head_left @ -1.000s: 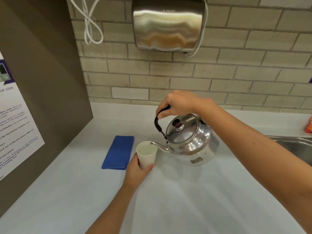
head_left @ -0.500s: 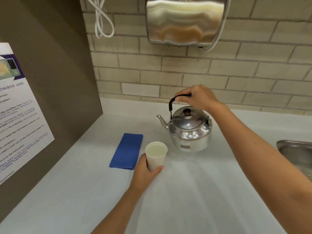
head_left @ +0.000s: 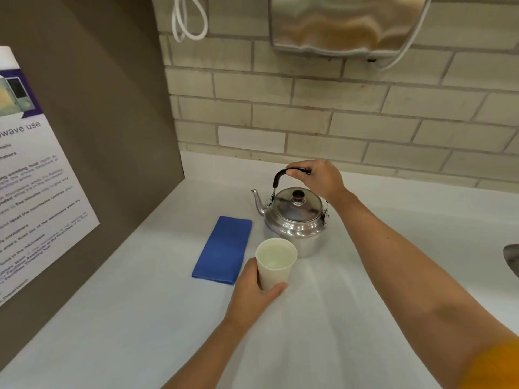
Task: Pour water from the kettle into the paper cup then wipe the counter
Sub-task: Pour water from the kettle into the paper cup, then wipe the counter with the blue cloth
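Observation:
A shiny steel kettle (head_left: 295, 220) stands upright on the white counter (head_left: 323, 318), spout pointing left. My right hand (head_left: 317, 178) grips its black handle from above. Just in front of the kettle is a white paper cup (head_left: 275, 265) with water in it, upright on the counter. My left hand (head_left: 252, 293) wraps around the cup's lower left side. A folded blue cloth (head_left: 224, 249) lies flat to the left of the cup and kettle, untouched.
A brown side panel with a printed notice (head_left: 31, 192) walls the left. The tiled wall (head_left: 337, 116) carries a steel hand dryer (head_left: 351, 23) and a looped white cable (head_left: 188, 21). A sink edge (head_left: 512, 259) shows at far right.
The kettle went from tilted over the cup to level, moved back and now rests on the counter behind the cup. My left hand kept hold of the cup.

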The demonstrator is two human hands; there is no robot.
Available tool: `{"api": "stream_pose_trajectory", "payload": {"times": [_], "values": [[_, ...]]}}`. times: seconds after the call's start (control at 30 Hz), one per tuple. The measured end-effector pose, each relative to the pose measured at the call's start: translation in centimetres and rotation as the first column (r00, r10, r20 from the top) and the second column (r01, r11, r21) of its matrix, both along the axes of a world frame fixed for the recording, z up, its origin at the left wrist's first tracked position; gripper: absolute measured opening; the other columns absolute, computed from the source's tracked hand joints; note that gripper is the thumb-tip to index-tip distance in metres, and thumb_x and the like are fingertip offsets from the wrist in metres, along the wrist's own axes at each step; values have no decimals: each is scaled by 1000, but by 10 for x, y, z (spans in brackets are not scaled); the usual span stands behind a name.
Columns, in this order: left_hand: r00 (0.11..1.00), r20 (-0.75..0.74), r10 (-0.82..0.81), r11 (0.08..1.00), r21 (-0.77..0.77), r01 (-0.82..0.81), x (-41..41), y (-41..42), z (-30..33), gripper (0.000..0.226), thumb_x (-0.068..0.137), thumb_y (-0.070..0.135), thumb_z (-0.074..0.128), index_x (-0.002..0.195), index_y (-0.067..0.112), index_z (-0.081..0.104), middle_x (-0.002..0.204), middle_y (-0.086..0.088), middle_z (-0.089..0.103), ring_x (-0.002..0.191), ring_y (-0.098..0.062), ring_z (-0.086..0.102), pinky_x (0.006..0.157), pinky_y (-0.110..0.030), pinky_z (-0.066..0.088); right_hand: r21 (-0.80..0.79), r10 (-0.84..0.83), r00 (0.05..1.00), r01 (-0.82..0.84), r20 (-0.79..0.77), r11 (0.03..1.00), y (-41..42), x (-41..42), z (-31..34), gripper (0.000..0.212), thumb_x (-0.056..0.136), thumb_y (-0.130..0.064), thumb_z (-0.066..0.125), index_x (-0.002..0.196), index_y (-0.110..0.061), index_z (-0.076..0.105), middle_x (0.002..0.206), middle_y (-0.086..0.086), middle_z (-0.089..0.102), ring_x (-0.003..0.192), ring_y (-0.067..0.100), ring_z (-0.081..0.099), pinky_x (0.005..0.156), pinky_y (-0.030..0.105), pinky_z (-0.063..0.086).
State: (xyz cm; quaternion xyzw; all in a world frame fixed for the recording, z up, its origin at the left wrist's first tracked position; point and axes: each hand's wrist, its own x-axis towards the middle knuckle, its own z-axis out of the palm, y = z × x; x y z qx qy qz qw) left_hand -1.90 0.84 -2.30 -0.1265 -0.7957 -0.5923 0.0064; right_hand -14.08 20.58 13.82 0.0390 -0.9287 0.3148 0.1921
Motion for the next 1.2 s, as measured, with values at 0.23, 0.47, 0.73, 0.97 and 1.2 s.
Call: {"api": "stream_pose_trajectory", "payload": {"times": [0.23, 0.47, 0.73, 0.97, 1.2], "values": [[1000, 10, 13, 1000, -11, -13, 4, -1, 3, 57, 62, 40, 80, 105, 50, 43, 110, 19, 57, 102, 5, 54, 78, -14, 47, -4, -4, 999, 4, 34, 1000, 7, -5, -5, 22, 80, -49, 62, 96, -37, 71, 98, -9, 75, 87, 14, 65, 80, 37, 54], [1000, 3, 2, 1000, -20, -2, 5, -1, 5, 59, 63, 38, 80, 108, 47, 43, 111, 17, 57, 104, 3, 54, 82, -16, 47, 151, -30, 999, 31, -14, 988, 11, -2, -7, 36, 86, -49, 54, 120, -35, 58, 111, 2, 68, 106, 22, 57, 77, 31, 46], [990, -24, -142, 976, -168, 136, 10, -21, 20, 61, 76, 16, 72, 126, 23, 37, 118, 4, 45, 107, -3, 46, 83, -4, 37, 89, -239, 930, 273, -278, 958, -6, 95, -51, 45, 89, -20, 56, 132, -21, 45, 116, 15, 51, 106, 33, 45, 79, 43, 43], [965, -209, -160, 928, -364, 75, -34, -70, 53, 45, 92, 3, 43, 136, 10, 37, 140, -3, 39, 127, -14, 39, 104, -18, 28, 174, -341, 937, 325, 72, 930, 2, 176, -140, 40, 89, -16, 53, 128, -10, 48, 126, 15, 51, 115, 33, 48, 94, 45, 42], [968, -54, -245, 606, -788, 109, -112, -45, 38, 44, 99, 16, 26, 142, 5, 23, 154, -13, 21, 142, -30, 12, 116, -38, 13, 311, -337, 935, 289, 111, 905, 3, 180, -159, 39, 91, -27, 50, 128, -17, 49, 136, 9, 47, 129, 25, 39, 106, 41, 29]]}}
